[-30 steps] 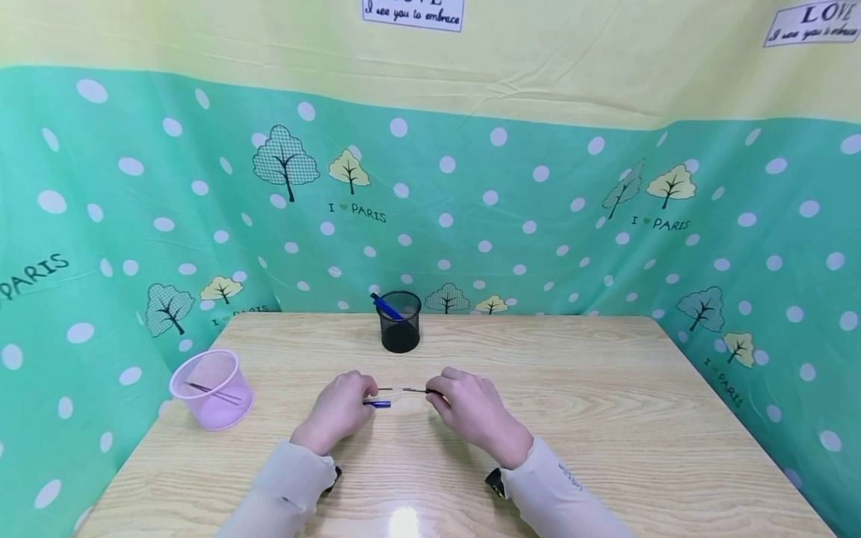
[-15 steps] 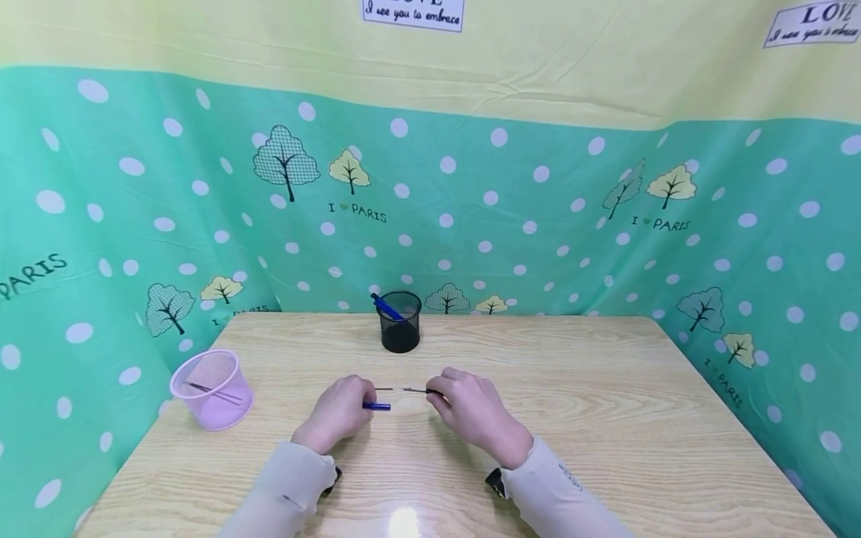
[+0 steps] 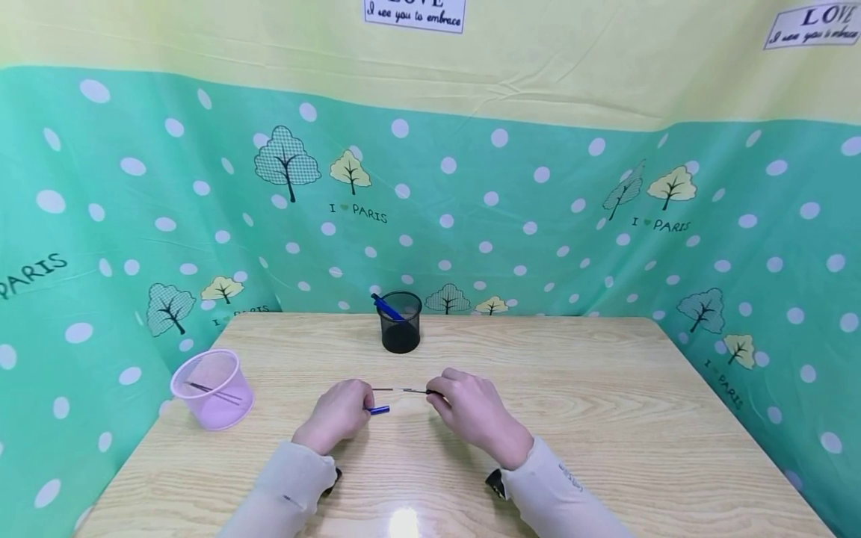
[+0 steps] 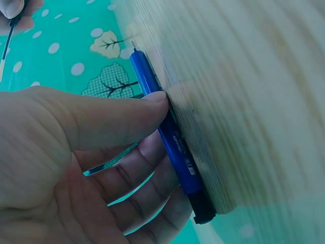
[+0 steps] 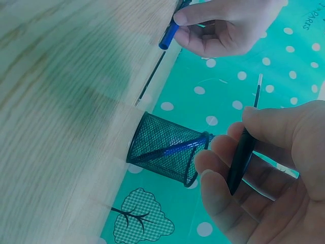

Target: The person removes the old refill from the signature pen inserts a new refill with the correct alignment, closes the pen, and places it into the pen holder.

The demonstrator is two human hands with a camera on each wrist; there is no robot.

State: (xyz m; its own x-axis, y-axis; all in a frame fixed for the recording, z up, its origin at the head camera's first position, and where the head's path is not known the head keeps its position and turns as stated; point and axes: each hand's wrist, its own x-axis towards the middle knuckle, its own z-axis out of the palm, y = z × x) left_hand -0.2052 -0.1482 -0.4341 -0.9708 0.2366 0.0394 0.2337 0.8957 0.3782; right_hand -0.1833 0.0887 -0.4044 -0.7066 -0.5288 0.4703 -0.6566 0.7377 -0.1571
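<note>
My left hand (image 3: pixel 338 409) pinches a blue pen barrel (image 4: pixel 170 137) between thumb and fingers. In the left wrist view the barrel has a metal tip at its upper end and a black piece at the lower. A thin dark pen refill (image 3: pixel 382 389) pokes out from the same hand's fingers, pointing right. Opposite, my right hand (image 3: pixel 468 407) holds a black tapered pen part (image 5: pixel 242 155) with thumb and fingers. From it a slim refill (image 5: pixel 258 91) with a pale end points left. In the head view a small gap separates the two refills.
A black mesh pen holder (image 3: pixel 400 334) with a blue pen (image 3: pixel 388 307) in it stands behind the hands. At the left a pink basket (image 3: pixel 218 403) contains thin dark sticks (image 3: pixel 214 393). Polka-dot cloth (image 3: pixel 471 202) hangs around the wooden table (image 3: pixel 572 359).
My left hand has drawn slightly to the left and down, and its blue barrel has tilted a little. The gap between the refills looks much the same. My right hand has hardly moved.
</note>
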